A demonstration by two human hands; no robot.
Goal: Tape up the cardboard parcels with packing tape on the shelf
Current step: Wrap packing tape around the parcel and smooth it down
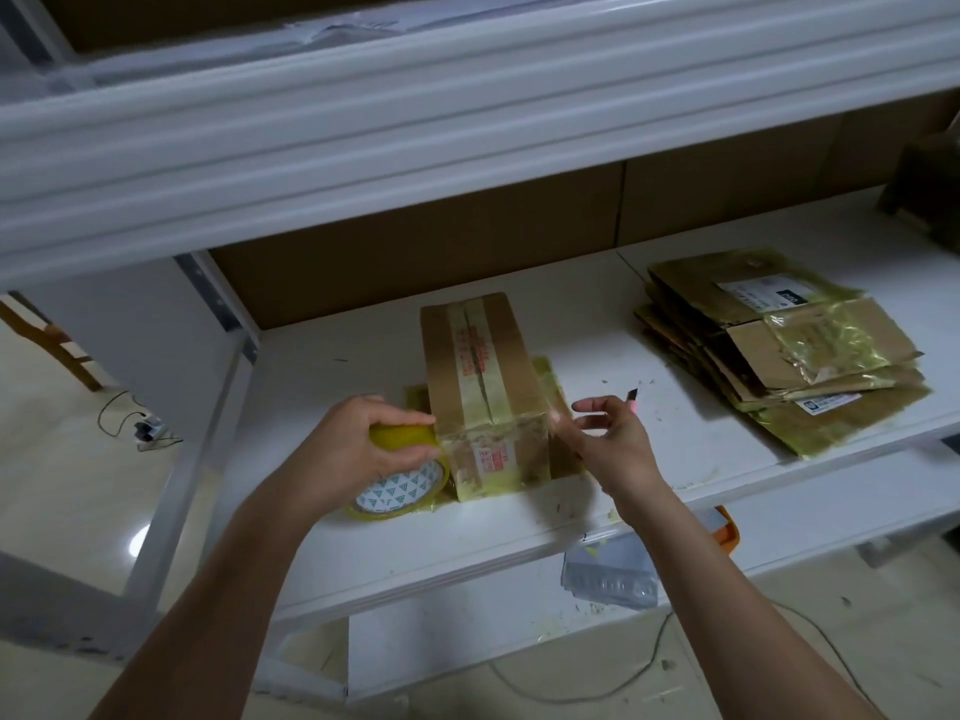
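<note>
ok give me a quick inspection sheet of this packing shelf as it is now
surface: white shelf, specks of debris.
job's things: cardboard box upright, old tape along its top seam; tape roll at its left near corner.
clutter: stack of flattened boxes at right; small cutter beside the box; grey bag on the lower shelf.
hands: left hand grips the tape roll; right hand, fingers loose, at the box's right corner.
cables: cord on floor left; another below.
surroundings: upper shelf beam, tiled floor.
</note>
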